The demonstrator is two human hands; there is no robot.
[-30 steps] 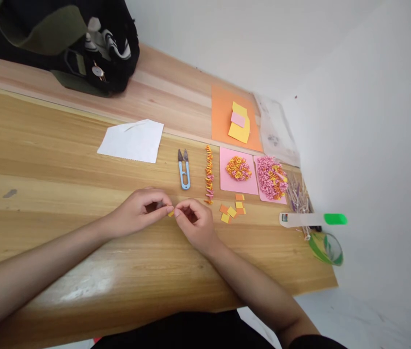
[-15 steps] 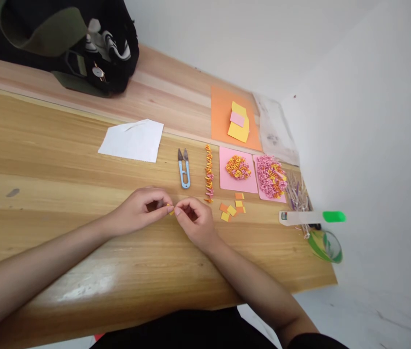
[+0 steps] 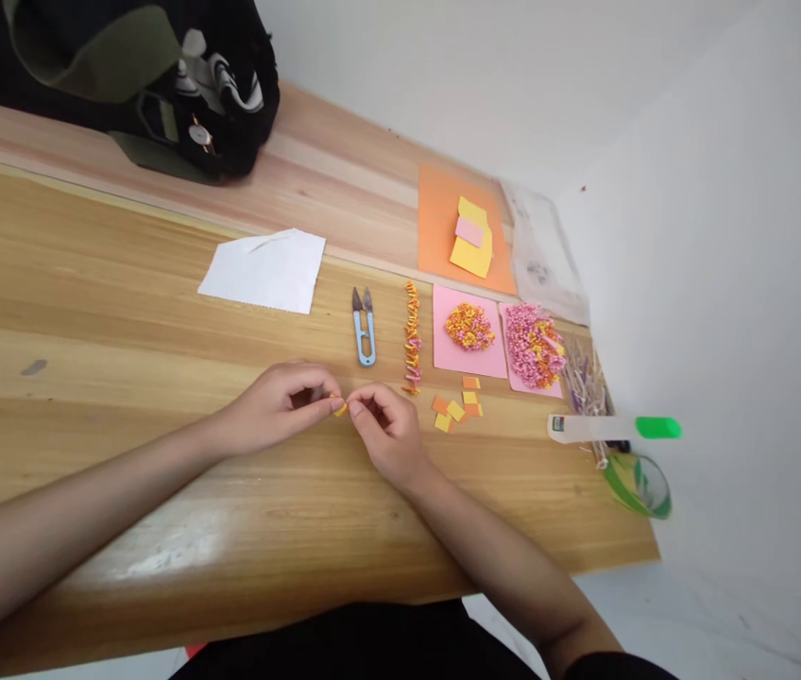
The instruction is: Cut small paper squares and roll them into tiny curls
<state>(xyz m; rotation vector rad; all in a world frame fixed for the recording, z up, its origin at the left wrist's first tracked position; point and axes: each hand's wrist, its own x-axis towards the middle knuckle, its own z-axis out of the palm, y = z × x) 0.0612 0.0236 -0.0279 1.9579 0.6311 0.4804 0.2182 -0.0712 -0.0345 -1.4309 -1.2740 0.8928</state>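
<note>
Over the wooden table [image 3: 245, 510], my left hand [image 3: 283, 406] pinches a small yellow-orange paper piece [image 3: 339, 407] between thumb and fingers. My right hand [image 3: 390, 430] is closed in a pinch at the right end of this piece, its fingertips close to those of the left. Small orange and yellow paper pieces [image 3: 455, 411] lie right of my right hand. Beyond the hands are blue thread snips [image 3: 365, 338] and a column of small twisted orange, yellow and pink pieces [image 3: 412, 340].
Two pink sheets [image 3: 447, 354] bear piles of twisted pieces. Behind are an orange sheet [image 3: 435, 222], a white paper [image 3: 265, 274] and a black bag [image 3: 230, 142]. At right stand a green-capped bottle [image 3: 605, 428], a green cup [image 3: 638, 484] and dried stems [image 3: 585, 378].
The view has shifted slightly, so the table objects appear a little further right. The fingertips have parted slightly, showing more of the small paper piece.
</note>
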